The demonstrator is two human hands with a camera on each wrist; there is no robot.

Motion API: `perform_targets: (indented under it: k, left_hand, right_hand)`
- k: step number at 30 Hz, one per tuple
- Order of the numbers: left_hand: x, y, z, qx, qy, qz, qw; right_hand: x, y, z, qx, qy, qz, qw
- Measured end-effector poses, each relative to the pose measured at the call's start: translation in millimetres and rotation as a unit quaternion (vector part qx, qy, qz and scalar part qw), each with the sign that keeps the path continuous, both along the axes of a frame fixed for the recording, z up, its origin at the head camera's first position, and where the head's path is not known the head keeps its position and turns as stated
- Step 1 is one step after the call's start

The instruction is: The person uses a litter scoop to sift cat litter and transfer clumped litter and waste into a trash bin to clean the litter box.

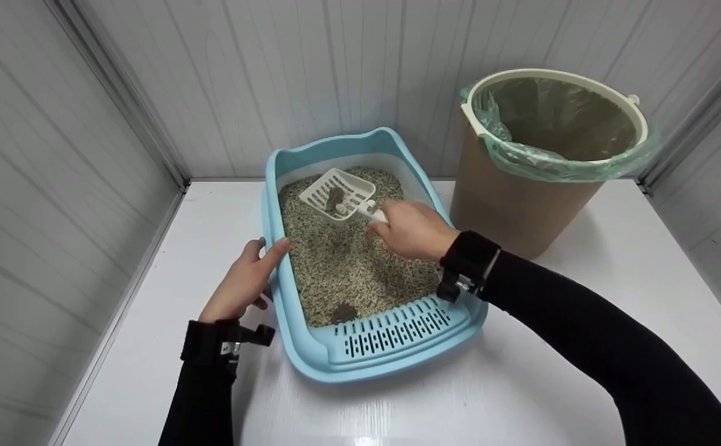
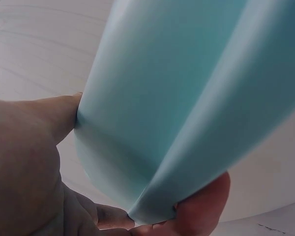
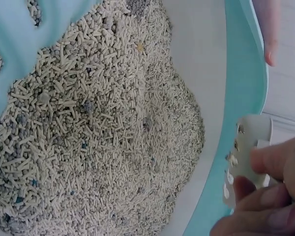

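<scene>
A light blue litter box [image 1: 283, 291] holds pellet litter [image 1: 360, 266]. My left hand [image 1: 240, 285] grips its left rim, thumb on top; the left wrist view shows fingers curled under the blue edge [image 2: 152, 98]. Over the far part of the litter, my right hand [image 1: 413, 229] holds a white slotted litter scoop [image 1: 354, 182] by its handle. A dark clump [image 1: 335, 198] and a few paler bits lie in the scoop. Another dark clump [image 1: 344, 312] sits in the litter by the slotted front ledge [image 1: 391, 337]. The right wrist view shows part of the scoop [image 3: 257, 130] beside the box wall.
A tan bin [image 1: 509, 210] lined with a green translucent bag [image 1: 620, 166] stands right of the litter box, close to its far right side. Panelled walls [image 1: 261, 74] rise behind and at both sides of the white surface [image 1: 205, 229].
</scene>
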State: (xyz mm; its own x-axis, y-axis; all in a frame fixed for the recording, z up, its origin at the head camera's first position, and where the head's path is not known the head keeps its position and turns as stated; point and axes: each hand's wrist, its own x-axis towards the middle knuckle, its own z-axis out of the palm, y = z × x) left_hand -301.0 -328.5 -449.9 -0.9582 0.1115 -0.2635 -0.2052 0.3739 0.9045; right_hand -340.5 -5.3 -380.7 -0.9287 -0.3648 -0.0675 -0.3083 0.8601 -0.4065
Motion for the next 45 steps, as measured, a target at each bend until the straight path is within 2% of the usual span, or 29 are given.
perform_targets:
  k: [5,8,15,20,26,31,37,42,45]
  left_hand:
    - [0.0,-0.2,-0.1,-0.001,-0.004,0.001,1.0000]
    - [-0.3,-0.6,-0.3,-0.004,-0.004,-0.001,1.0000]
    - [-1.2,-1.2,-0.8,0.002,-0.008,0.001,1.0000]
    - [-2.3,-2.5,-0.6,0.001,-0.007,0.000,1.0000]
    - [-2.6,-4.8,-0.1,-0.003,-0.008,0.002,1.0000]
    - [-3.7,-6.8,-0.2,-0.006,-0.004,0.005,1.0000]
    - [-5.7,-3.1,-0.7,-0.001,-0.005,0.005,1.0000]
    - [-5.1,-0.1,0.2,-0.004,-0.001,0.000,1.0000]
    - [-4.3,-1.3,0.5,-0.009,0.000,0.001,1.0000]
  right_hand:
    - [4.2,3.2,9.3,-0.001,-0.009,-0.004,1.0000]
    - [9.5,6.4,20.0,0.000,-0.013,-0.005,0.9999]
    - [20.0,24.8,60.5,0.011,0.011,0.020,0.9997]
    - [19.8,49.2,90.3,0.016,0.024,0.013,0.9995]
    - [18.3,81.4,122.5,0.005,0.027,-0.019,0.9994]
    - [15.3,111.2,141.8,0.000,0.040,-0.039,0.9984]
    - [11.2,157.3,156.1,0.003,0.068,-0.094,0.9932]
    - [12.0,201.1,164.6,-0.011,0.051,-0.152,0.9870]
    - [14.0,224.3,165.9,-0.003,0.042,-0.168,0.9849]
